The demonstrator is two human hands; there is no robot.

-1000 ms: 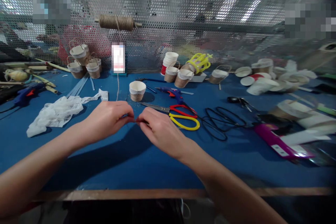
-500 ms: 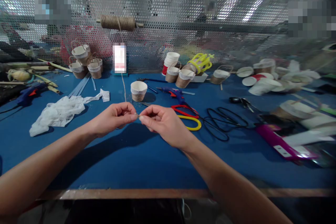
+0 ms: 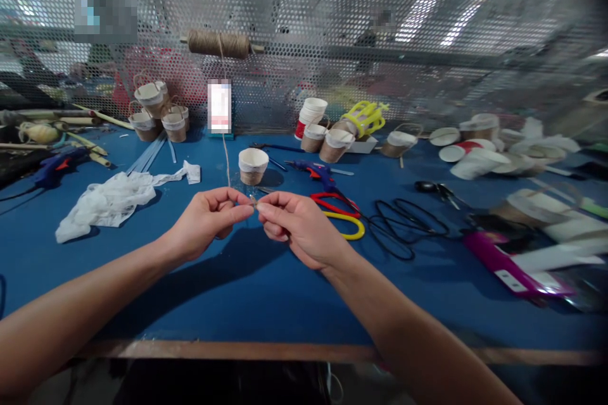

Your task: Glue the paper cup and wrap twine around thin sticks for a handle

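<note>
Tan twine (image 3: 225, 155) runs down from a spool (image 3: 218, 43) on a rod at the mesh to my fingers. My left hand (image 3: 211, 218) pinches the twine between thumb and forefinger. Facing it, my right hand (image 3: 299, 221) pinches the twine's end, and the fingertips of both hands almost meet. Only a tiny bit of twine shows between them. Just beyond the hands stands a small paper cup (image 3: 253, 168), its lower part wrapped in brown twine and its upper part white. Scissors (image 3: 344, 218) with red and yellow handles lie right of my right hand.
Crumpled white lace fabric (image 3: 111, 205) lies at left. A blue glue gun (image 3: 316, 172) sits behind the scissors, another glue gun (image 3: 59, 166) far left. Twine-wrapped cups (image 3: 152, 111) stand along the back. A black cable (image 3: 403, 224) and purple power strip (image 3: 513, 266) lie at right.
Both hands remain pinched together on the twine, with slight finger movement. The whole view has shifted a little; the cup and tools stay in place on the table.
</note>
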